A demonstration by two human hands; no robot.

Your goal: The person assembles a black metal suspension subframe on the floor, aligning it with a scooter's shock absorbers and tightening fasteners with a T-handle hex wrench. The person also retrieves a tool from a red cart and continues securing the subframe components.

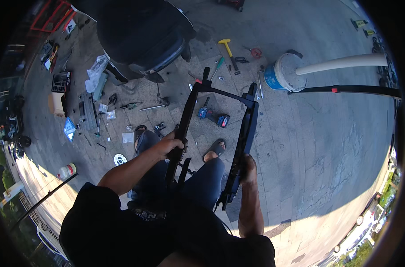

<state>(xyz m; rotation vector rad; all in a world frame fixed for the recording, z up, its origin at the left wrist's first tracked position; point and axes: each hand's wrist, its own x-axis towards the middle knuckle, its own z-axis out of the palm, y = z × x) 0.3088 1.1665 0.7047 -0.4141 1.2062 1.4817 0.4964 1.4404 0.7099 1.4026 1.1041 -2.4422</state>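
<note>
A black U-shaped frame (227,95), with two long side arms and a crossbar at its far end, is held up in front of me over my knees. My left hand (170,144) is closed round its left arm, fingers wrapped over the edge. My right hand (249,168) grips the right arm near its lower end, its fingers partly hidden behind the part. Beyond and beneath the frame, a blue and black cordless power tool (213,116) lies on the paving. A thin cable hangs near the lower end of the right arm.
A dark scooter body (144,40) stands ahead. A yellow-headed hammer (229,51) and green-handled screwdriver (219,66) lie beyond the frame. A white and blue bucket (276,75) holding a pale pole stands right. Loose tools, small bags and a perforated disc (119,159) lie left.
</note>
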